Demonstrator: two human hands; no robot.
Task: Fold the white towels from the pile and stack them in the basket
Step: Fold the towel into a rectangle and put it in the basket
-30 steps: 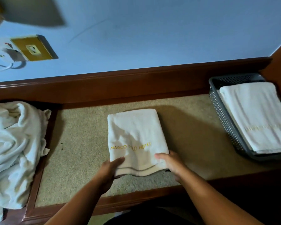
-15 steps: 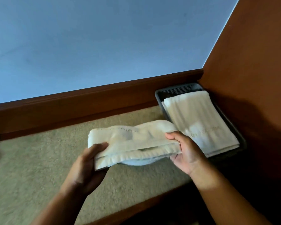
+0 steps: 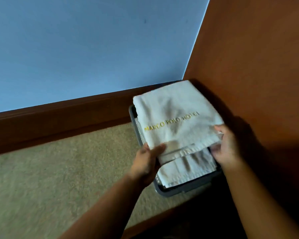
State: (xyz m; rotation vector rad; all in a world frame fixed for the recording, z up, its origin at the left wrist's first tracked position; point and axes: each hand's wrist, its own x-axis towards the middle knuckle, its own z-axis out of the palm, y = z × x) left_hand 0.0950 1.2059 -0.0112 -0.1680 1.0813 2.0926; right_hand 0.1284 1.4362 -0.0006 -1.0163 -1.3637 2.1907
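Our left hand (image 3: pixel 148 163) pinches the near left corner of the folded towel (image 3: pixel 176 116), thumb on top, fingers hidden beneath. The towel, white with gold "MARCO POLO HOTEL" lettering, is over the grey basket (image 3: pixel 179 191) at the right end of the table (image 3: pixel 59 169), covering most of the lower towel (image 3: pixel 185 169) inside. Our right hand (image 3: pixel 226 149) has its grip clamped on the towel's near right edge, blurred.

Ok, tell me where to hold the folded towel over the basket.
Grip the folded towel at its two near corners, coming from the near side, thumbs on top, as the left hand and right hand do. It is limp and flat, so two corners likely keep the fold above the basket.
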